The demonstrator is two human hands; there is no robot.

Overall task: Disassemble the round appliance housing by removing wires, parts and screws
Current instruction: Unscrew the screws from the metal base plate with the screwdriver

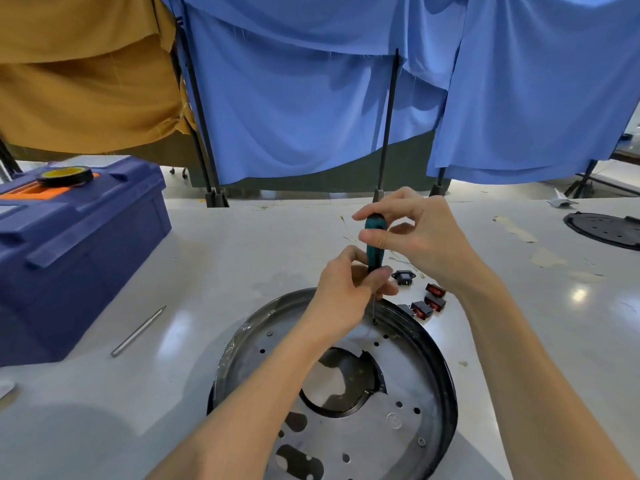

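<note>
Screwdriver (pixel 374 244) with a teal handle stands nearly upright over the far edge of the round housing (pixel 412 372), and both my hands hold it. My right hand (pixel 415 237) pinches the top of the handle between thumb and index finger, and the other fingers are loosely bent. My left hand (pixel 349 282) is lower, with its fingers curled round the bottom of the handle, where the thin shaft begins. The tip of the shaft sits on a small screw (pixel 375 322) near the far rim of the housing.

The housing lies flat on the white table (pixel 242 254), directly in front of me. Its grey metal plate faces up, with many small holes and one big round opening in the middle, and it has a black rim around it.

Just beyond the housing, to the right, three red rocker switches (pixel 431 303) lie together, and a black socket (pixel 402 277) lies near them. Some thin wires (pixel 349 233) lie further behind. To the left of the housing a metal rod (pixel 138 331) lies on the table, and further left stands a blue toolbox (pixel 76 251) with a tape roll (pixel 65 175) on its lid. Far to the right of the housing, well apart, lies a black round part (pixel 606 230). Behind the table hang a blue cloth (pixel 311 98) and a yellow-brown cloth (pixel 79 81).
</note>
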